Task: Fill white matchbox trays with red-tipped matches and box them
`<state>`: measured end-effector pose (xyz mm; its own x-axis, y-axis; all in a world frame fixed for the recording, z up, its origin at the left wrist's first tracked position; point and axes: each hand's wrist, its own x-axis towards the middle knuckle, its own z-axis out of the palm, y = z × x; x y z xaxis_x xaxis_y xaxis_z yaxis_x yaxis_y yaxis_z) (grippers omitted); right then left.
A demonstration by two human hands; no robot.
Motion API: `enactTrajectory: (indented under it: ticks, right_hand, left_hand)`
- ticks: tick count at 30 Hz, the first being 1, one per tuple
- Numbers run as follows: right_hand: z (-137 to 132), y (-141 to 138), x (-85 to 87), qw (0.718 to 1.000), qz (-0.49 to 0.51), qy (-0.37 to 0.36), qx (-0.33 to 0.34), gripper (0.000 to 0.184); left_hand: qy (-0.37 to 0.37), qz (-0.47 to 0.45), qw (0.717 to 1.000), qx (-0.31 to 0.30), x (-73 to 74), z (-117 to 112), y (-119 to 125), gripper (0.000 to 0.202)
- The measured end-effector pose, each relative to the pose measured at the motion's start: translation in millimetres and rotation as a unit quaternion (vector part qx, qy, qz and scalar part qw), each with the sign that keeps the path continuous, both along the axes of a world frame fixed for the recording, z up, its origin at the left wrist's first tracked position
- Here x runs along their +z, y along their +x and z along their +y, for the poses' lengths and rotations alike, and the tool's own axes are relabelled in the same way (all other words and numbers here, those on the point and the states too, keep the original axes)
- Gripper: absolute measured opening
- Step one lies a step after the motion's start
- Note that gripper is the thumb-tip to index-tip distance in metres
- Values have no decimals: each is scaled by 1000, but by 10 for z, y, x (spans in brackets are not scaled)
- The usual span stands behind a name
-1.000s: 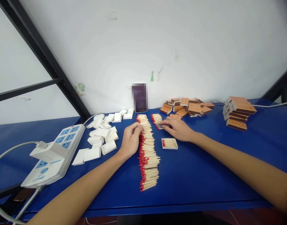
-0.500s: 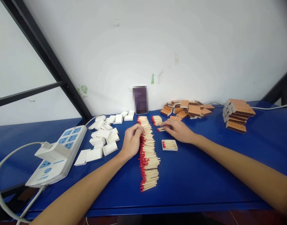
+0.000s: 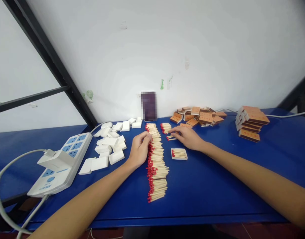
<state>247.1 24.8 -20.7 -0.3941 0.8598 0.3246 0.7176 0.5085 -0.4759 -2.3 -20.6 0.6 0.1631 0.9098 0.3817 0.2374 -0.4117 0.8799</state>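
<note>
1. left hand (image 3: 139,148) lay curled at the 9 o'clock side of the row (image 3: 156,166) of matches, fingertips on the red heads near its far end; whether it pinched any, i could not tell.
2. right hand (image 3: 188,136) lay low and nearly flat, fingers stretched toward 9 o'clock, tips touching a few loose matches (image 3: 171,137), clasping nothing.
3. filled so far: one tray (image 3: 179,153) at the right hand's 7 o'clock held a layer of matches, with no sleeve on it.
4. outside any tray: the long row, the loose matches, and a small bunch (image 3: 165,127) at their 12 o'clock; the white trays (image 3: 110,146) at the left hand's 9 o'clock looked empty.
5. counts: one filled tray; some fifteen or more white trays; matches too many to count; a heap of a dozen or more orange sleeves (image 3: 199,117) at the right hand's 1 o'clock; a stack (image 3: 251,124) of about seven boxes at its 3 o'clock; one power strip (image 3: 60,162) at the left hand's 8 o'clock, all on the blue table (image 3: 217,186).
</note>
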Motion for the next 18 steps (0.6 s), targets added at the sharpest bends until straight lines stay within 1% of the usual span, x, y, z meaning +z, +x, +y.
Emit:
enactTrajectory:
  ticks: [3, 9, 15, 18]
  right_hand:
    - [8, -16, 15, 1000, -13, -1, -14, 25]
    - [2, -22, 51, 1000, -10, 26, -4, 21]
    - [21, -22, 40, 999, -33, 2, -6, 24]
    - [7, -13, 65, 1000, -20, -21, -2, 27]
  left_hand:
    - [1, -5, 1000, 1, -5, 3, -3, 32]
    - [0, -17, 1000, 2, -14, -1, -4, 34]
    - [-5, -14, 1000, 3, -19, 7, -10, 35]
    - [-2, -10, 1000, 2, -23, 12, -13, 36]
